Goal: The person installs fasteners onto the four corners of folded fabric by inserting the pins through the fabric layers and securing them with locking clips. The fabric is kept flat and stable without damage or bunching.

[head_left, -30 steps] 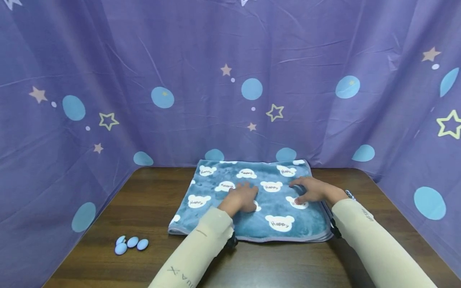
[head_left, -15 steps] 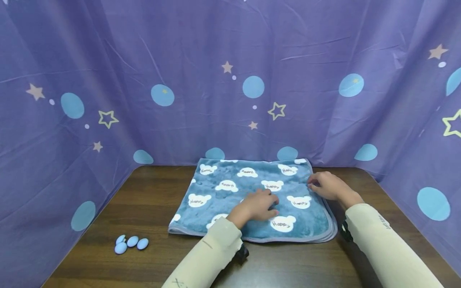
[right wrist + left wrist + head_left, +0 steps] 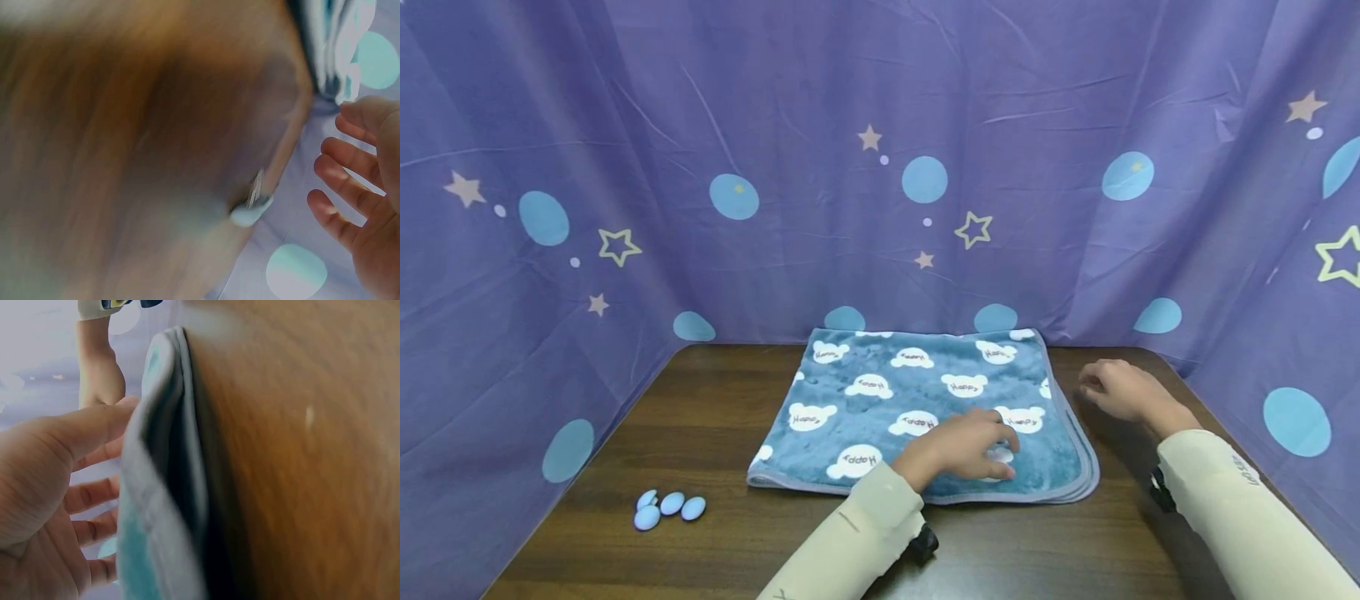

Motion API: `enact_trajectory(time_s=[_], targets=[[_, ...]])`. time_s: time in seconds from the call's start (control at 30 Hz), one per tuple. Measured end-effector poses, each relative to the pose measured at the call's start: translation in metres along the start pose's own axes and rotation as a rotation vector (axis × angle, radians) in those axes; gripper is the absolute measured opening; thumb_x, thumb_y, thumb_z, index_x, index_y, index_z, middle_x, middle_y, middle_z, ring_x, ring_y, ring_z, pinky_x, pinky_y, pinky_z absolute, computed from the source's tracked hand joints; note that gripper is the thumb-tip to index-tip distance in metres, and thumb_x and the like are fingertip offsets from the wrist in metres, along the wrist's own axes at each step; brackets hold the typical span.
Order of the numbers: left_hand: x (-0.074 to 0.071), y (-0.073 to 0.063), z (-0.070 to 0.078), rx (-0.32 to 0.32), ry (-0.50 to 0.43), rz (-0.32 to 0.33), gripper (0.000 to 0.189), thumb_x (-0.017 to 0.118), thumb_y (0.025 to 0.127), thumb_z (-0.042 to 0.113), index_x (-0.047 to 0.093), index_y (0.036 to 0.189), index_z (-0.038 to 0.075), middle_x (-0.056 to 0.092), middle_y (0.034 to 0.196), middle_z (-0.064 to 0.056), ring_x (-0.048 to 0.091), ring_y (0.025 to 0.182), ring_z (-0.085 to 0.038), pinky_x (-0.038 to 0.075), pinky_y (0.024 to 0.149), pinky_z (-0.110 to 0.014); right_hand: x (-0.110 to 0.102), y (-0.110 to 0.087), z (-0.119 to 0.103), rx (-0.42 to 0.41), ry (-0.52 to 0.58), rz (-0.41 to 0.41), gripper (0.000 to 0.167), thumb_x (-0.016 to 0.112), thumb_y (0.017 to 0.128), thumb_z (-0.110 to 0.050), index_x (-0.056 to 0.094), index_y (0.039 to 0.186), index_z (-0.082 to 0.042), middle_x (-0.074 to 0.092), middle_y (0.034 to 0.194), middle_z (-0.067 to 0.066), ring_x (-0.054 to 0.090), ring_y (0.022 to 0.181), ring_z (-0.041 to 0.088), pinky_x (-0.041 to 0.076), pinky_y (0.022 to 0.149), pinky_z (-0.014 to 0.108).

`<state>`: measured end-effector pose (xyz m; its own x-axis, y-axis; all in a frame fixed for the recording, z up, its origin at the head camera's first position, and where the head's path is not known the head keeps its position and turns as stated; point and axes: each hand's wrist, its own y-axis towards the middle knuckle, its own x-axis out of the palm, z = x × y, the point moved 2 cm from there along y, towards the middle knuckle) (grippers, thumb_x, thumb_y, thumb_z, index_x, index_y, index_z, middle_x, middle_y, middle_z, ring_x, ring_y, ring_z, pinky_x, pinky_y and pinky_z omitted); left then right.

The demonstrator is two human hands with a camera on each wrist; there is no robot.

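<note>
A folded blue plush blanket [image 3: 880, 387] with white bear heads and a grey hem lies on the table. My left hand [image 3: 966, 446] is at its front right part, fingers spread and slightly bent. The left wrist view shows that thumb beside the layered hem [image 3: 156, 487], with the other fingers [image 3: 94, 528] apart over the plush. Off the blanket's right side, my right hand [image 3: 1123, 392] is held over the wood. Its fingers [image 3: 340, 175] are loosely bent with nothing between them in the right wrist view.
Several light blue egg-shaped pieces [image 3: 672, 503] lie at the table's left front. A purple curtain [image 3: 880, 167] with stars and dots hangs behind the brown wooden table [image 3: 715, 417]. A small pale rounded thing [image 3: 247, 215] shows near the table edge in the right wrist view.
My left hand has slid from the blanket's middle toward its front right. My right hand has left the blanket and moved right, past its edge. The blanket stays where it was.
</note>
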<state>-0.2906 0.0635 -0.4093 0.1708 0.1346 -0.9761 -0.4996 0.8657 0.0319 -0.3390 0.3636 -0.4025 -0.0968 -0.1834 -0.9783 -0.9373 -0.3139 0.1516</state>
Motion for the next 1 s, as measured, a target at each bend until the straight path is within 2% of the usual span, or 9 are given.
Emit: enact_trajectory(time_s=[0.13,0.27,0.43,0.6,0.83,0.93,1.0], targets=[[0.001,0.004,0.008,0.028,0.020,-0.013,0.040,0.076,0.091,0.049,0.070,0.124,0.028,0.060,0.112,0.011,0.054,0.098,-0.003,0.045,0.081,-0.019,-0.003,-0.009,0.009,-0.013,-0.040,-0.006,0.012,0.070,0.091,-0.009,0.074,0.102,-0.005,0.072,0.094,0.006,0.068,0.087,0.027,0.055,0.076,0.052],[0.000,0.007,0.015,0.030,0.056,-0.038,0.052,0.082,0.082,0.055,0.069,0.126,0.031,0.059,0.113,0.013,0.054,0.102,-0.003,0.045,0.086,-0.018,-0.008,-0.016,0.017,-0.027,-0.049,-0.004,0.014,0.069,0.089,-0.005,0.073,0.103,-0.004,0.071,0.095,0.007,0.068,0.088,0.029,0.055,0.076,0.052],[0.002,0.012,0.019,0.035,0.033,-0.123,0.066,0.086,0.077,0.056,0.063,0.135,0.037,0.056,0.124,0.015,0.051,0.106,-0.003,0.045,0.087,-0.020,-0.012,-0.025,0.028,-0.040,-0.045,0.003,0.017,0.066,0.086,-0.001,0.072,0.102,-0.002,0.070,0.094,0.009,0.066,0.084,0.027,0.055,0.072,0.049],[0.008,0.015,0.020,0.032,0.063,-0.160,0.066,0.088,0.078,0.049,0.060,0.138,0.041,0.054,0.128,0.015,0.048,0.107,-0.004,0.046,0.086,-0.022,-0.011,-0.033,0.037,-0.063,-0.037,0.008,0.020,0.065,0.082,0.001,0.073,0.100,-0.004,0.067,0.088,0.003,0.059,0.077,0.017,0.052,0.068,0.043],[0.009,0.014,0.026,0.008,0.086,-0.206,0.074,0.091,0.078,0.036,0.054,0.142,0.047,0.049,0.140,0.015,0.045,0.111,-0.005,0.046,0.097,-0.029,-0.009,-0.044,0.045,-0.107,-0.032,-0.015,0.035,0.072,0.066,0.007,0.073,0.099,-0.005,0.060,0.084,-0.003,0.051,0.075,0.013,0.049,0.066,0.039],[0.009,0.013,0.028,-0.012,0.083,-0.219,0.079,0.092,0.077,0.029,0.052,0.143,0.049,0.047,0.143,0.016,0.044,0.110,-0.006,0.044,0.100,-0.030,-0.009,-0.046,0.046,-0.101,-0.037,-0.044,0.040,0.072,0.065,0.010,0.075,0.100,-0.010,0.063,0.089,-0.003,0.055,0.079,0.014,0.052,0.069,0.042],[0.010,0.013,0.028,-0.019,0.072,-0.220,0.077,0.090,0.079,0.027,0.052,0.143,0.049,0.046,0.144,0.015,0.045,0.116,-0.007,0.043,0.105,-0.033,-0.009,-0.048,0.045,-0.096,-0.043,-0.062,0.041,0.072,0.067,0.011,0.076,0.099,-0.014,0.067,0.093,-0.001,0.062,0.083,0.019,0.055,0.073,0.048]])
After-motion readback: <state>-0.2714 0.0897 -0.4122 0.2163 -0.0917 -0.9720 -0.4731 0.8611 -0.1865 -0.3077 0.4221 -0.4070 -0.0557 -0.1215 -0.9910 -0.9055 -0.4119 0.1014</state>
